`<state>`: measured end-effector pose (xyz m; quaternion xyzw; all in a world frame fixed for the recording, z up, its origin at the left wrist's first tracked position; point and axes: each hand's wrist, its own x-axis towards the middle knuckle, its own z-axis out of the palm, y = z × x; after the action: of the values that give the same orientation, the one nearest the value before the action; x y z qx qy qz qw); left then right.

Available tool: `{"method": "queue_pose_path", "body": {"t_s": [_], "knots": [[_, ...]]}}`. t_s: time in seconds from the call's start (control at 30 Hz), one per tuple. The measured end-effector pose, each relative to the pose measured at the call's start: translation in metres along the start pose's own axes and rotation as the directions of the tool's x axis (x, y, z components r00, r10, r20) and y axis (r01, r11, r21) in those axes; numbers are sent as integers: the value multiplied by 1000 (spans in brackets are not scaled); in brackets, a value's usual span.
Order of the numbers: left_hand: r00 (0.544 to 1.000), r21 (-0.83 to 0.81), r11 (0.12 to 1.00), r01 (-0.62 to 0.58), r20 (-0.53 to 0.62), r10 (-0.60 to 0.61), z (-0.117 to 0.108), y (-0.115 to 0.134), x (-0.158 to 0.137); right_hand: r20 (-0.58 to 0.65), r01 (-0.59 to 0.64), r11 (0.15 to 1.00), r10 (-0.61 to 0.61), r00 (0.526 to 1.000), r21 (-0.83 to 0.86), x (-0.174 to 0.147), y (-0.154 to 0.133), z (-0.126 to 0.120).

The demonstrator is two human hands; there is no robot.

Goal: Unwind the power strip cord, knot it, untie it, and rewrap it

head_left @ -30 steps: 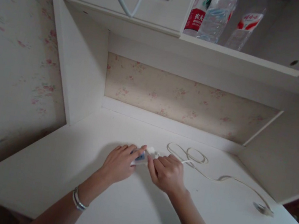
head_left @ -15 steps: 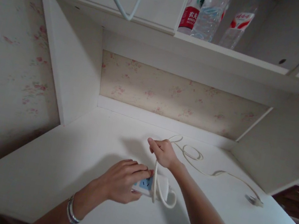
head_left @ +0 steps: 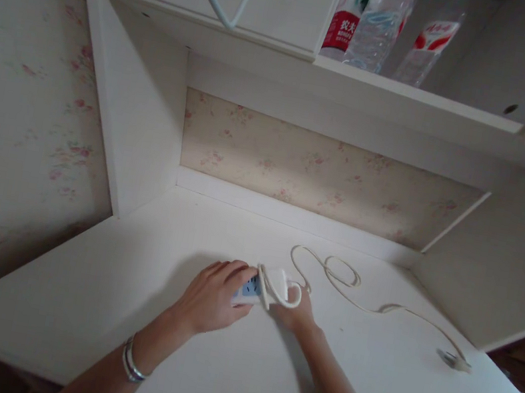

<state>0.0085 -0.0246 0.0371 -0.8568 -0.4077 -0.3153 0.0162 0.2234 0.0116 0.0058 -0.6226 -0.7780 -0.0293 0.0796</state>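
Observation:
My left hand (head_left: 217, 293) grips one end of a power strip (head_left: 248, 290) with a white body and a blue socket face. Its thumb and fingers close round the strip just above the desk. A white cord (head_left: 265, 288) is wrapped round the strip's other end, where a loop sticks out to the right. My right hand (head_left: 297, 311) is closed low behind that end, on the cord; the strip and the loop cover its fingertips. From behind this hand the loose cord (head_left: 301, 264) runs on across the desk.
The cord lies in loose curls to the right and ends at a plug (head_left: 457, 361) near the desk's right side. Above the white desk (head_left: 47, 294), a shelf (head_left: 422, 96) overhangs with plastic bottles (head_left: 378, 30) on it. A pale cable (head_left: 231, 15) dangles at the top.
My right hand has come down from above the strip to behind and below its right end, carrying the cord round. The strip has shifted slightly up and left in view, still in my left hand.

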Motion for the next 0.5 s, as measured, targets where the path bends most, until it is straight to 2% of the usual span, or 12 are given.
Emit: {"method": "queue_pose_path", "body": {"t_s": [0.07,0.13,0.2,0.23,0.37,0.43,0.5], "knots": [[990,50,988,143,3,-144,2,-2,4,22,-7,998,8,1000,-60,-8,-8,0],[967,114,960,255,-5,-257,3,-4,6,-23,14,992,-17,1000,-122,-15,-20,-4],[951,177,935,307,-15,-309,3,-7,8,-123,117,981,-136,983,-155,-21,-32,-11],[948,204,927,315,-17,-319,3,-9,8,-184,188,968,-217,958,-167,-23,-38,-14],[960,256,931,260,32,-277,6,-11,4,-393,423,873,-487,780,-242,-28,-48,-27],[968,254,944,211,79,-238,11,-9,2,-449,495,824,-566,691,-277,-25,-48,-35],[972,242,957,160,130,-195,15,-7,0,-479,538,788,-612,630,-299,-19,-44,-46]]}}
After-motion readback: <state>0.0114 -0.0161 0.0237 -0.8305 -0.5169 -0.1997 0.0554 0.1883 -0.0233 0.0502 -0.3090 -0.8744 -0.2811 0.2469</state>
